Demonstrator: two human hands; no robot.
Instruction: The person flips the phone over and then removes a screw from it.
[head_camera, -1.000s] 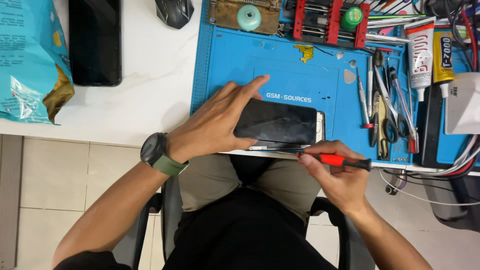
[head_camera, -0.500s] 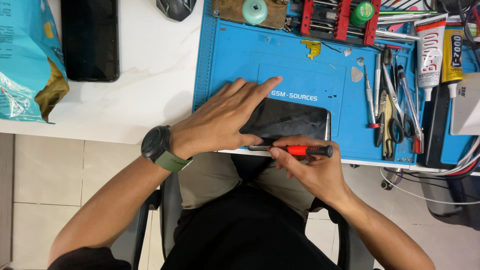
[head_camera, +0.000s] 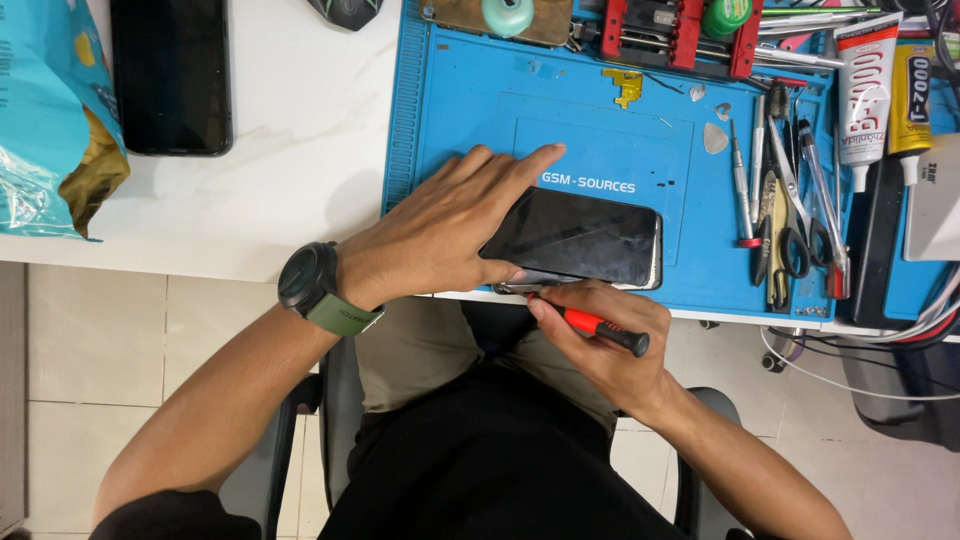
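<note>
Light: we see bright, even overhead light.
Shadows: soft, short.
Glare: faint sheen on phone screen (head_camera: 575, 236).
Focus: sharp throughout.

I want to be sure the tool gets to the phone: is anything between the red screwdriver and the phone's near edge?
Nothing visible. The screwdriver in the right hand meets the near edge of the phone, which the left hand holds down.

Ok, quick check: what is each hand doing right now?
Left hand: open, fingers spread, pressing flat on the dark phone on the blue mat.
Right hand: closed on a red-handled screwdriver, tip at the phone's near edge.
</note>
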